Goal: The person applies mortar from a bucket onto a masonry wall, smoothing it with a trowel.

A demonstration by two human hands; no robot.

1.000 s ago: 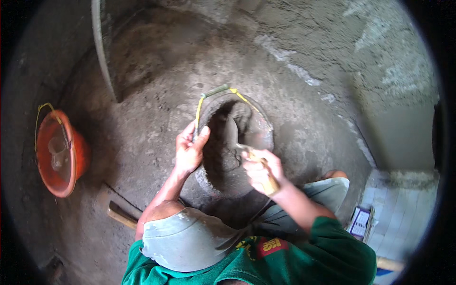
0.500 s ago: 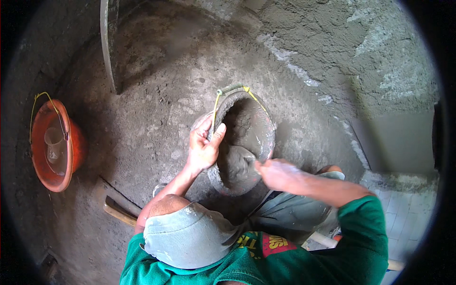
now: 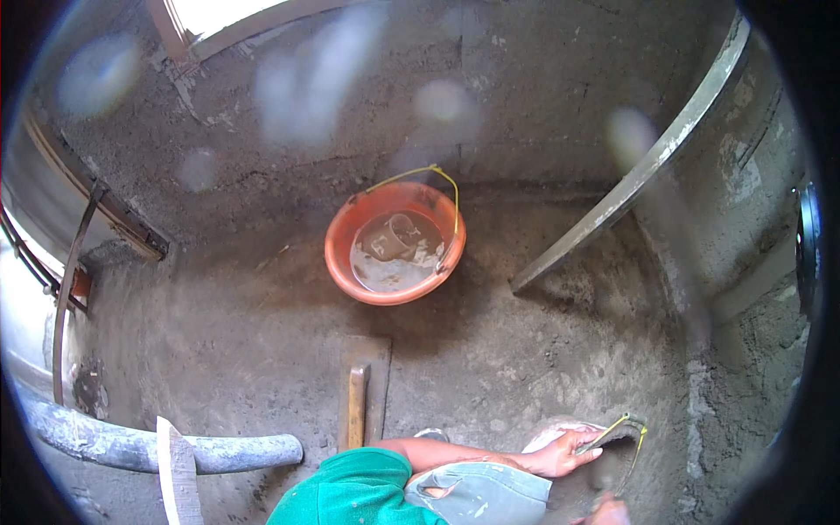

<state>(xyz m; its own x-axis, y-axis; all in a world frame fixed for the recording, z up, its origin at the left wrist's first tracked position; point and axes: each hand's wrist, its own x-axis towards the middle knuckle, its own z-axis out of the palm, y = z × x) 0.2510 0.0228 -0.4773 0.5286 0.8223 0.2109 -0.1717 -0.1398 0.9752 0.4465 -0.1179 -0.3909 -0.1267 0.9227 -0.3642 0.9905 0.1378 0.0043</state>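
At the lower right, my left hand (image 3: 564,451) grips the upper left rim of a mortar-caked bucket (image 3: 623,457) with a yellow cord handle, its fingers closed over the edge. My right hand (image 3: 604,512), cut off by the bottom edge, is closed on a trowel (image 3: 602,483), whose blurred metal part shows faintly inside that bucket. A wooden-handled float (image 3: 357,407) lies on the floor left of my forearm. An orange bucket (image 3: 346,271) with cloudy water and a clear scoop inside stands farther forward.
A long straightedge board (image 3: 630,175) slants up against the rough plastered wall on the right. A grey pipe (image 3: 241,451) and a pale wooden piece (image 3: 175,472) lie at the lower left. Metal bars (image 3: 74,254) stand by the left opening; a window (image 3: 219,13) tops the back wall.
The view has swung left and up, so the orange bucket is now central and the mortar bucket with both hands sits at the lower right, partly out of frame.
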